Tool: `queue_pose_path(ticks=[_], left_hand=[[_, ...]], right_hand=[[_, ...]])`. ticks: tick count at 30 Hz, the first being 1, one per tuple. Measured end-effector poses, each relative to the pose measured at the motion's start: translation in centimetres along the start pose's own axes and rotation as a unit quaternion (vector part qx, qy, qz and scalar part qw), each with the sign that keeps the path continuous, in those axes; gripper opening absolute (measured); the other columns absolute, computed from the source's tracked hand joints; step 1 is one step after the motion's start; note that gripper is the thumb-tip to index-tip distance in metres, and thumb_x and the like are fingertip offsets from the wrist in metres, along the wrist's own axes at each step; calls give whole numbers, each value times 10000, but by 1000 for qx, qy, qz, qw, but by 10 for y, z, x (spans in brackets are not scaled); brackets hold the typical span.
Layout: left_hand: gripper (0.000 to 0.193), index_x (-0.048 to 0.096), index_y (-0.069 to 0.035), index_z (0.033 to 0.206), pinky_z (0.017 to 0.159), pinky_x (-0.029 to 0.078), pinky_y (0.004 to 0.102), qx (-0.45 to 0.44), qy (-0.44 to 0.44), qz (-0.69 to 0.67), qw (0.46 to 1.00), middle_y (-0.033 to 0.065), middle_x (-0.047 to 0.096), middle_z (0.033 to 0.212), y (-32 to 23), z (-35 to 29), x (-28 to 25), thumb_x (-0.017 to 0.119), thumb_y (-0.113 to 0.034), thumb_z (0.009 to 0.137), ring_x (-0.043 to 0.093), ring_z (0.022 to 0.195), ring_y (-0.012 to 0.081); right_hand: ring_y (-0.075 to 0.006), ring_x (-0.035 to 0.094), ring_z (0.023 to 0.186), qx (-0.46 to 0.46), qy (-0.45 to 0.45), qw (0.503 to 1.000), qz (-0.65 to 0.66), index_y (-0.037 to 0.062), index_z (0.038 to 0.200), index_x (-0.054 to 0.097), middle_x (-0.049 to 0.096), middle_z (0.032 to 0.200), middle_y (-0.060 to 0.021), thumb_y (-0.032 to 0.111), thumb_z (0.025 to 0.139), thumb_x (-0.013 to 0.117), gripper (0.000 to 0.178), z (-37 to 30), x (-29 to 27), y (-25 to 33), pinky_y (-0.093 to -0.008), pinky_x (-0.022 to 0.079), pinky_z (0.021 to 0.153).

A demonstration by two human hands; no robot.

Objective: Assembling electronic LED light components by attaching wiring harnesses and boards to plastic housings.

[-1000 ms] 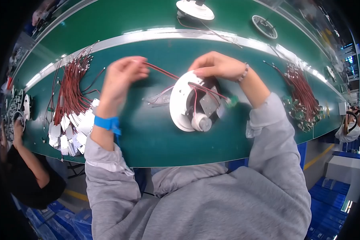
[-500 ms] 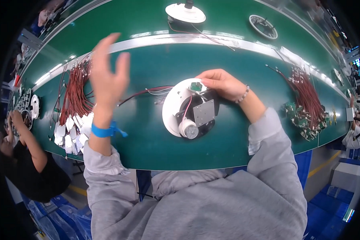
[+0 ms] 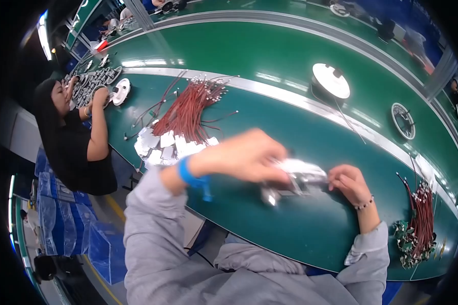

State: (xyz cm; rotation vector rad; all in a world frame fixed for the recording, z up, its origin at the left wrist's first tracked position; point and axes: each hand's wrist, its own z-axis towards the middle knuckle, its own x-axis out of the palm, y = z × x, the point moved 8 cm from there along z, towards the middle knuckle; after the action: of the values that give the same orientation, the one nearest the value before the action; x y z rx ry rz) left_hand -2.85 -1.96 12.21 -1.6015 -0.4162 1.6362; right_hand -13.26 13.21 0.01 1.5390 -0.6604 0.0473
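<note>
A white round housing with a motor (image 3: 306, 172) is smeared by motion and tilted just over the green bench. My left hand (image 3: 245, 156), with a blue strap at the wrist, is closed on its left side, thumb below and fingers above. At the housing's right edge is my right hand (image 3: 352, 184), its fingers curled in a pinch. Whether it grips the rim or a thin part there is too blurred to tell. The housing's wires and green board cannot be made out.
Red wire bundles (image 3: 188, 109) with white plates (image 3: 160, 147) lie left; more wires (image 3: 422, 216) with green boards (image 3: 404, 246) lie right. Beyond the pale rail (image 3: 285, 99) are a white round housing (image 3: 331, 81) and a ring (image 3: 403, 122). A co-worker (image 3: 79, 147) sits left.
My left hand, raised and spread before, has come down onto the housing. The housing has turned from facing up to a tilted pose. The view has swung left.
</note>
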Motion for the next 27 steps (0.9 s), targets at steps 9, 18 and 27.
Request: queue_pose_path(ticks=[9,18,27], left_hand=[[287,566,-22,758,596,423,429,-389,-224,572,686,176,566,663,131,-156,-239,624,-288,670,545,643,343],[257,570,-78,651,521,459,395,-368,-77,707,598,127,589,673,285,-245,-238,476,-290,761,583,625,283],[246,599,-52,730,569,466,371,-346,-90,648,672,131,599,737,224,-122,-232,511,-281,740,572,657,278]], right_hand=[[-136,564,704,46,-3,989,-139,-30,918,558,585,826,-97,62,764,571,180,11,5,-1,-234,468,624],[-146,549,717,-68,144,941,-298,26,880,602,565,772,-72,104,712,622,186,-1,78,-2,-244,454,630],[-285,520,868,-231,323,916,-54,-1,1030,460,535,900,-169,344,685,645,522,-75,292,-16,-374,417,746]])
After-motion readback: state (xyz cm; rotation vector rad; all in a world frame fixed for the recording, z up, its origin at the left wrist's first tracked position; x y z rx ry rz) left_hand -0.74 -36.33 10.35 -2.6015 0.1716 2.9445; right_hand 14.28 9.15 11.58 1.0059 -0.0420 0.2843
